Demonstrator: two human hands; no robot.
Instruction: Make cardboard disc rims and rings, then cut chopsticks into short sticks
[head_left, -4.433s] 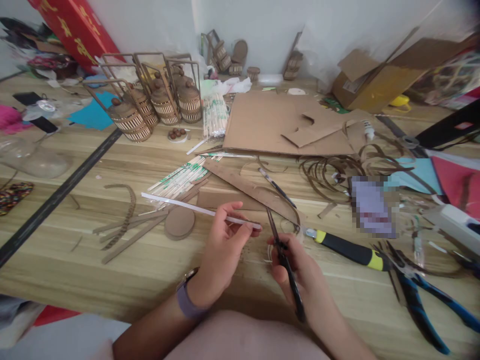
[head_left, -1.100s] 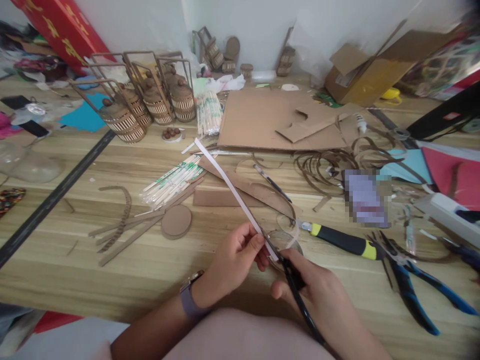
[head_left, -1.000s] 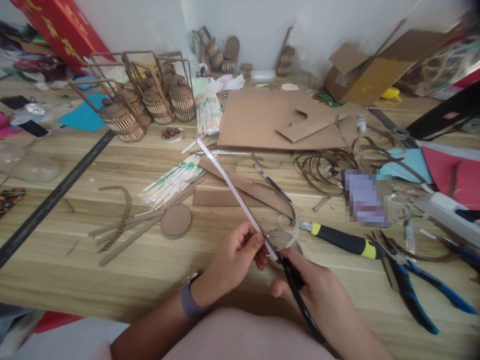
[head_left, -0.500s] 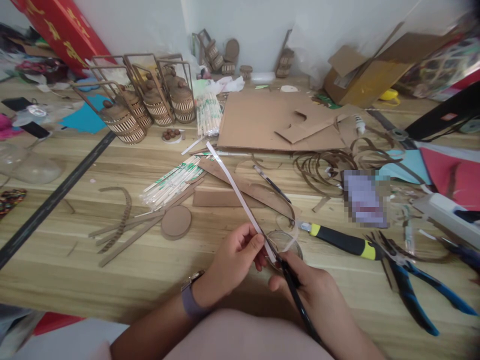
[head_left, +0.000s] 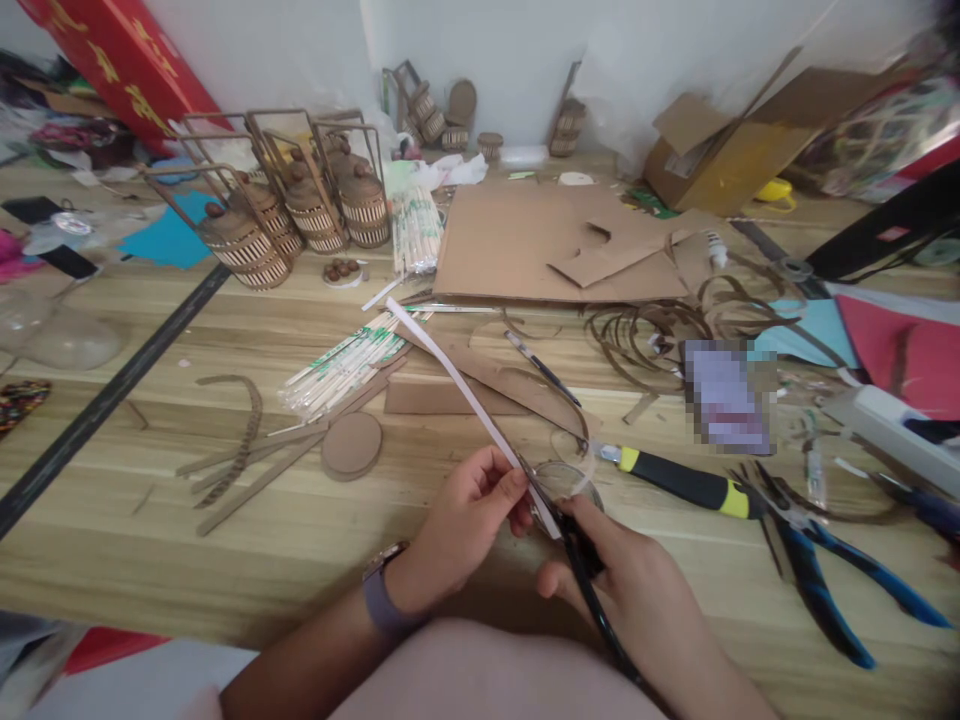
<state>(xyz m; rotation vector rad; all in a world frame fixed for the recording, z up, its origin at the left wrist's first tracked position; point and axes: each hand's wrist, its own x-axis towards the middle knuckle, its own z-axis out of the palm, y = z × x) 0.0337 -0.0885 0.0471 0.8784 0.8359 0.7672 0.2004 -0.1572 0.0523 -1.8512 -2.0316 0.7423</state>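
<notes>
My left hand (head_left: pixel 469 520) pinches the near end of a long white strip (head_left: pixel 457 385) that slants up and away to the left over the table. My right hand (head_left: pixel 634 590) is closed round black scissors (head_left: pixel 589 590), whose blades meet the strip right at my left fingertips. A roll of clear tape (head_left: pixel 566 482) lies on the wooden table (head_left: pixel 225 560) just behind both hands. A purple watch sits on my left wrist.
A yellow-and-black handled tool (head_left: pixel 682 485) and blue pliers (head_left: pixel 832 585) lie to the right. Packets of chopsticks (head_left: pixel 345 365), a cardboard disc (head_left: pixel 351 445), cardboard strips and a large cardboard sheet (head_left: pixel 540 240) lie ahead. Small woven baskets (head_left: pixel 300 215) stand at the back left.
The strip swung from lying crosswise to pointing away up-left. My right hand brought the scissors onto its near end, and in the last second the strip's far end has shifted slightly.
</notes>
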